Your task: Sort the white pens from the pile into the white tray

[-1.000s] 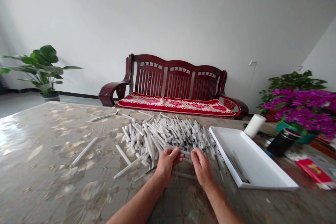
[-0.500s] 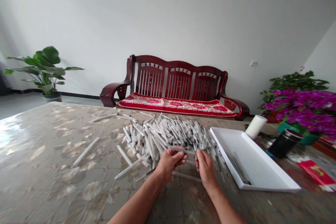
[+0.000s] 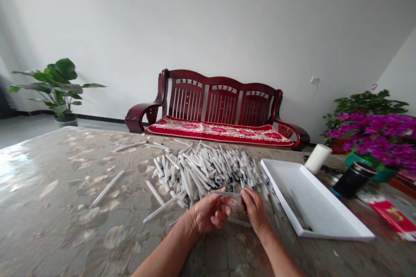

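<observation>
A slim translucent pen [image 3: 225, 193] is held level between my hands, just in front of a big heap of pale pen barrels [image 3: 198, 169]. My right hand [image 3: 255, 210] pinches the pen's right end. My left hand [image 3: 211, 213] is rolled palm-up with its lower fingers curled, and the pen lies across its thumb and forefinger. Beneath my hands another pale barrel [image 3: 238, 222] lies on the table, partly covered. To the right, a shallow white box [image 3: 328, 197] holds several thin grey pens [image 3: 298, 211] along its left side.
Loose barrels [image 3: 108, 187] lie left of the heap on the patterned table [image 3: 107, 242]. Behind the box stand a white roll [image 3: 317, 159] and a black cup [image 3: 354, 179]. A red packet [image 3: 393, 214] lies at the right, near purple flowers [image 3: 373, 138]. A wooden bench [image 3: 221, 97] stands beyond.
My left hand has rolled palm-up and loosened around the pen, lowering a little. My right hand keeps its pinch on the right end, and the pen sits slightly lower.
</observation>
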Available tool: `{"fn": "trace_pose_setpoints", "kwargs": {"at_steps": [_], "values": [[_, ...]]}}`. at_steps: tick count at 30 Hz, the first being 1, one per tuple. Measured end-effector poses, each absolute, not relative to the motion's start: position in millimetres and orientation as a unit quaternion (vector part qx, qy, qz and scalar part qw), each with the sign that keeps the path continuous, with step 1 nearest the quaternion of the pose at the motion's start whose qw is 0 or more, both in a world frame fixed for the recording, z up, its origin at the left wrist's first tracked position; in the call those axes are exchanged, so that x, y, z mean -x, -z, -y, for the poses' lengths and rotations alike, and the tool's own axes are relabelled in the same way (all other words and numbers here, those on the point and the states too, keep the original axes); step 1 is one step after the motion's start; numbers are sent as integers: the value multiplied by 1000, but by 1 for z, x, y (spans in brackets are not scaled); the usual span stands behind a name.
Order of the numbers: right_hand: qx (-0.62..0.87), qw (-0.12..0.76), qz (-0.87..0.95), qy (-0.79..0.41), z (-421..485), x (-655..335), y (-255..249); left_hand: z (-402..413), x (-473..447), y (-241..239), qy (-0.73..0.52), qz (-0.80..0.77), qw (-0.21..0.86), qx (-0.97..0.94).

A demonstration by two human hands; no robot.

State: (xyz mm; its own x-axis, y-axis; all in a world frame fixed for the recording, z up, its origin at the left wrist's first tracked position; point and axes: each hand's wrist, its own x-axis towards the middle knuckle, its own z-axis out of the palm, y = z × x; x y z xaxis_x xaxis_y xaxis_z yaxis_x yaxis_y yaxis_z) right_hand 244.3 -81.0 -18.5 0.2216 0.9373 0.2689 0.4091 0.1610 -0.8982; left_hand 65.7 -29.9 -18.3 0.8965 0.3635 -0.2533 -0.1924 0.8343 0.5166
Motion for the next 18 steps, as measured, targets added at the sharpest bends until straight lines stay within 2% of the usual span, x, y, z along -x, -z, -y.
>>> {"fn": "trace_pose_setpoints", "kwargs": {"at_steps": [6, 9, 13, 18], "values": [[593, 524, 558, -248, 77, -247, 26, 38, -70, 21, -195, -188, 904, -330], [600, 521, 582, -173, 72, -252, 34, 36, -70, 15, -299, -217, 882, -294], [600, 469, 646, -53, 65, -255, 42, 26, -68, 5, -451, -264, 825, -214], [621, 373, 686, 63, 62, -251, 50, 20, -68, 1, -543, -304, 770, -142]]}}
